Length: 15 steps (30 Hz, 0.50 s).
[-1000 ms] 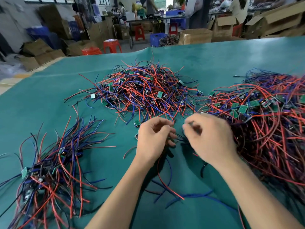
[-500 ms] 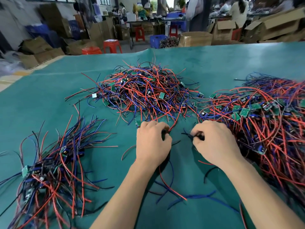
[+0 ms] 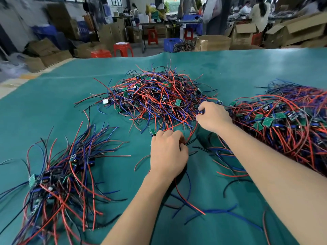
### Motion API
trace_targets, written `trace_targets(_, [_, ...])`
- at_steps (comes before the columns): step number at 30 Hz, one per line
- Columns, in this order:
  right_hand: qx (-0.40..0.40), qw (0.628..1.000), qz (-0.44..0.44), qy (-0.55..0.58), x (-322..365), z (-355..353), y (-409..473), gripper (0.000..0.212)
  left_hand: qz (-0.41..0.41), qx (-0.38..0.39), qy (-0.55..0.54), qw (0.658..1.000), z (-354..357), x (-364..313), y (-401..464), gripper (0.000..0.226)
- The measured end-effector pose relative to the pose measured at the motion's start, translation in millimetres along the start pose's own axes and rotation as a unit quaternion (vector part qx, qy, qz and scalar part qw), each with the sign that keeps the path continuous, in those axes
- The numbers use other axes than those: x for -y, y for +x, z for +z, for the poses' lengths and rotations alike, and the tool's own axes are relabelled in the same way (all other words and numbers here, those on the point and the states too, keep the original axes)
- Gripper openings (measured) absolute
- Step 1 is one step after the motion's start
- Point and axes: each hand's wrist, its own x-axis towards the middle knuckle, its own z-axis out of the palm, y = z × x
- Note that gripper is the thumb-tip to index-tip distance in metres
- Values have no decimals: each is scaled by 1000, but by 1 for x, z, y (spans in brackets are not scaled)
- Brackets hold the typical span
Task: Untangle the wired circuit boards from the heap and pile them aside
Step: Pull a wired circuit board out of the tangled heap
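Sorted pile (image 3: pixel 58 175) left, heap (image 3: pixel 159 99) behind hands

A green mat (image 3: pixel 247 71) covers the worktop, its far edge rippled. Beyond it, on the workshop floor, stand two red plastic stools (image 3: pixel 123 48), with more red stools (image 3: pixel 152 36) farther back, a blue crate (image 3: pixel 172 44) beside a dark heap of wires (image 3: pixel 184 45), and a round cardboard drum (image 3: pixel 213 42). Brown cardboard boxes (image 3: pixel 47 53) are stacked along the left wall and open cartons (image 3: pixel 299 30) crowd the right, while several people (image 3: pixel 259 14) work at distant tables, too blurred to make out further.
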Motion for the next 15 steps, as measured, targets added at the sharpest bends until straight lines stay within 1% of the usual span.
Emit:
trace_targets(2, [11,1000,13,2,2,0,5,36,5,2,9,1000,0,0,0,17])
trace_targets(5, [-2,997,46,64,4,-4,5,20,4,6,15,1000,-1,0,0,17])
trace_targets(8, [-42,987,53,143,1,-11,-3,24,6,3,-8,1000,-3,-1,0,20])
trace_targets(10, [-74,980,39,180,-1,-19,-14,24,14,-5,-42,999,-3,-2,0,27])
trace_targets(13, [-142,958,26,249,-6,-31,-32,24,34,-27,-102,994,-4,-1,0,45])
trace_targets(14, [-160,943,24,290,-8,-35,-39,23,39,-35,-127,991,-4,0,0,50])
trace_targets(15, [-169,920,22,352,-8,-40,-45,23,39,-40,-154,986,-3,0,0,54])
